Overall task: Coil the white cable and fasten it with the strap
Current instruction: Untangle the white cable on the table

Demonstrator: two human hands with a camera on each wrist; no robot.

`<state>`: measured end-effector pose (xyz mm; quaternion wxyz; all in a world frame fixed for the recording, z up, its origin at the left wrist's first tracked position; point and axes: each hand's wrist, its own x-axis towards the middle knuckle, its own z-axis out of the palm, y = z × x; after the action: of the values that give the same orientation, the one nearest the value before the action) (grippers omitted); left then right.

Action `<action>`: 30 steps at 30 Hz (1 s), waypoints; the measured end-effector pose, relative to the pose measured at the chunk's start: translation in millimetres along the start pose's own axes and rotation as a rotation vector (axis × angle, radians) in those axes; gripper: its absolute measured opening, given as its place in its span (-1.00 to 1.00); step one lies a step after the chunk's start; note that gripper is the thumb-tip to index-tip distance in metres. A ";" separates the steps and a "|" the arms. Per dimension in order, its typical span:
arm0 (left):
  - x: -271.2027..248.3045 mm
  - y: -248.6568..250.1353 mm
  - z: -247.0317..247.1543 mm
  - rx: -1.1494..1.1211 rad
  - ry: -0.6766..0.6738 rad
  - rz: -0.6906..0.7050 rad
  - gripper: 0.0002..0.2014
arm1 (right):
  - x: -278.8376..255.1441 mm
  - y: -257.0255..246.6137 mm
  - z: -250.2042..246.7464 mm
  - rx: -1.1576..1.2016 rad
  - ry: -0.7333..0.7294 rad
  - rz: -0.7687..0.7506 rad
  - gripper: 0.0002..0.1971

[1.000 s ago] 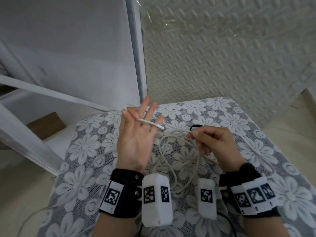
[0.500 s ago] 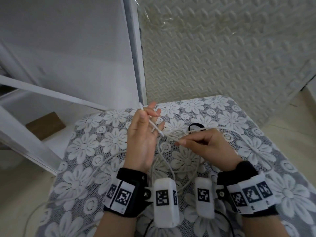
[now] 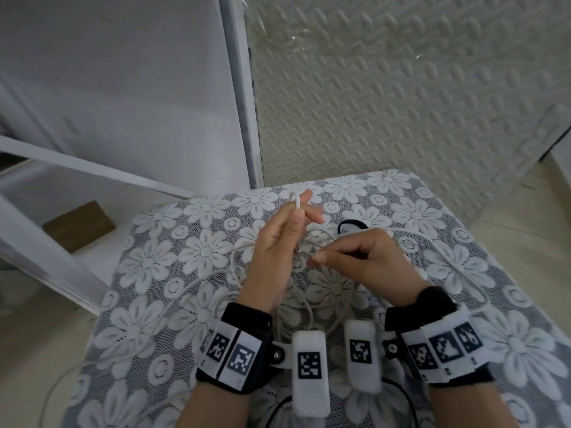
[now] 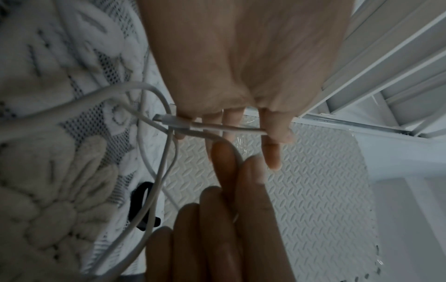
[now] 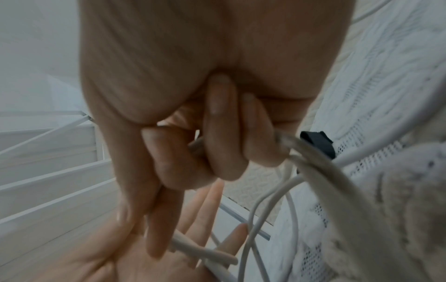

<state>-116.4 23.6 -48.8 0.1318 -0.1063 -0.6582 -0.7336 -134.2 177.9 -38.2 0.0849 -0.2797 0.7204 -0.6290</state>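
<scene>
The white cable (image 3: 197, 282) lies in loose loops on the flowered lace tablecloth (image 3: 432, 217). My left hand (image 3: 287, 239) stands edge-on above the cloth and pinches the cable's plug end (image 4: 171, 120) between thumb and fingers, the end lying across the fingers. My right hand (image 3: 364, 257) sits just to its right, fingers (image 5: 217, 145) curled round a nearer stretch of the cable (image 5: 311, 162), thumb tip almost touching the left palm. The black strap (image 3: 352, 225) lies on the cloth just beyond the right hand, also seen as the strap (image 4: 142, 206) in the left wrist view.
A textured foam mat (image 3: 401, 103) stands behind the table. White frame bars (image 3: 92, 171) and a brown block (image 3: 77, 225) are at the left. The cable trails off the table's left front edge (image 3: 61, 381).
My left hand turned from palm-up with spread fingers to edge-on, its thumb closing on the cable end. My right hand moved left toward it, drawing the cable along.
</scene>
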 end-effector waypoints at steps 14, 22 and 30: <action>-2.9 11.3 1.4 0.002 -0.112 -0.061 -0.64 | 2.9 -11.4 10.4 0.021 -0.007 -0.020 -0.84; -3.5 11.8 2.2 0.118 -0.100 -0.073 -0.65 | 3.9 -13.9 12.0 0.014 0.040 -0.074 -0.86; -2.9 8.8 -3.3 -0.005 -0.069 -0.140 -0.69 | 4.7 -4.4 7.2 0.038 0.137 -0.019 -0.83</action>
<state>-110.7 19.6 -41.8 0.0572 -0.0853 -0.6664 -0.7385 -133.4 169.1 -34.3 0.0348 -0.2411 0.7099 -0.6609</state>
